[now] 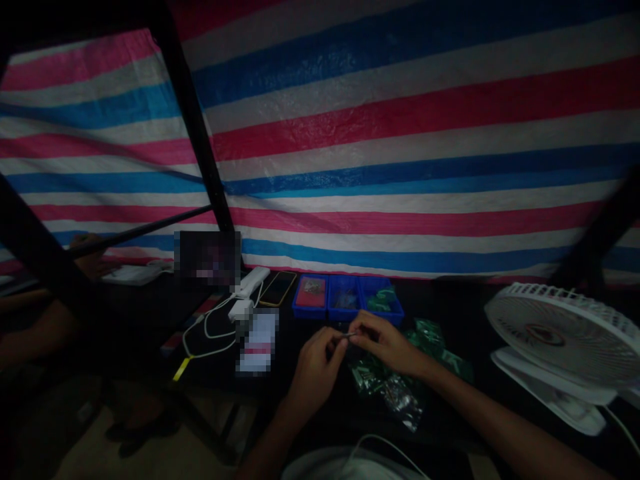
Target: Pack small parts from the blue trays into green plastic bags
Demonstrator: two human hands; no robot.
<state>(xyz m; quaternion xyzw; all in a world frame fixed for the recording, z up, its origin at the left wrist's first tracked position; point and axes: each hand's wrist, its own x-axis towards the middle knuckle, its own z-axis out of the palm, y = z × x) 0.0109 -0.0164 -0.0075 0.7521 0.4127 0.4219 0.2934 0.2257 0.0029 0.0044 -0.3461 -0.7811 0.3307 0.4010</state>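
dark table (465, 417) | striped tarp (400, 133) | white fan (560, 333) | green packets (427, 335)

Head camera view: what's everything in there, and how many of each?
striped tarpaulin: one, pink, blue and white, hanging behind the table
frame post: one, black, upper left
table: one, black, below everything
compartment tray: one, blue, at the table's back
smartphone: one, dark with gold edge, left of the tray
power bank: one, white, left of the smartphone
plastic bags: at least three, green, around the hands
desk fan: one, white, far right
co-worker's hand: one, shadowed, far left
thin item: one, pale, pinched between the hands
left hand: one, centre
right hand: one, centre
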